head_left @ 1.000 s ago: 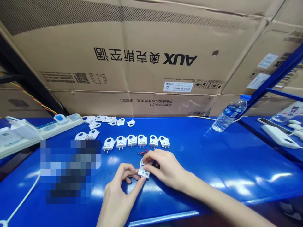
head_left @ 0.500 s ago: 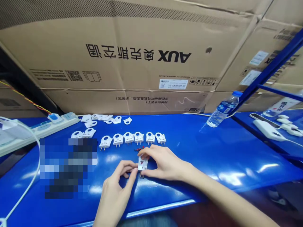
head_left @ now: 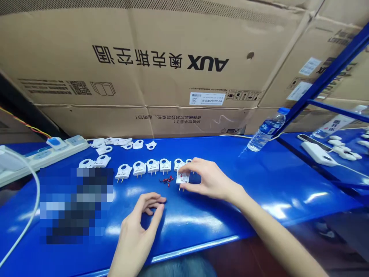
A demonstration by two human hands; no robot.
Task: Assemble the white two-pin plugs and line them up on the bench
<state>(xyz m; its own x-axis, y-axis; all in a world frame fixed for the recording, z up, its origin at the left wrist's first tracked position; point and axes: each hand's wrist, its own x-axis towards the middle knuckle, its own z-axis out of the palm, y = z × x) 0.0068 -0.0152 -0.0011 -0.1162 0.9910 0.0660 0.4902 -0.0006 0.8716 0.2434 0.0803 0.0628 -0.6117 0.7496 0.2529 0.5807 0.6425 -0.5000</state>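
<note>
My right hand (head_left: pixel 206 177) grips a white two-pin plug (head_left: pixel 182 178) by its sides, thumb and fingers around it, with its pins toward me. Small red spots show on the plug, and its upper part is hidden by my fingers. My left hand (head_left: pixel 141 219) rests over the blue table with fingers curled and thumb apart, holding nothing. A small pile of red and black bits (head_left: pixel 167 180) lies left of the held plug. Beyond it stands a row of similar white plugs with round holes (head_left: pixel 153 166); my right hand partly covers the rightmost ones.
More white plug pieces (head_left: pixel 115 142) lie at the back left, near a power strip (head_left: pixel 43 157). A blurred-out dark patch (head_left: pixel 80 204) covers the left of the blue table (head_left: pixel 207 238). A water bottle (head_left: pixel 266 130) leans at the right; large cardboard boxes (head_left: pixel 161 88) stand behind.
My right hand has carried the plug away from my left hand, up and right toward the row. My left hand no longer touches it. The view has shifted slightly.
</note>
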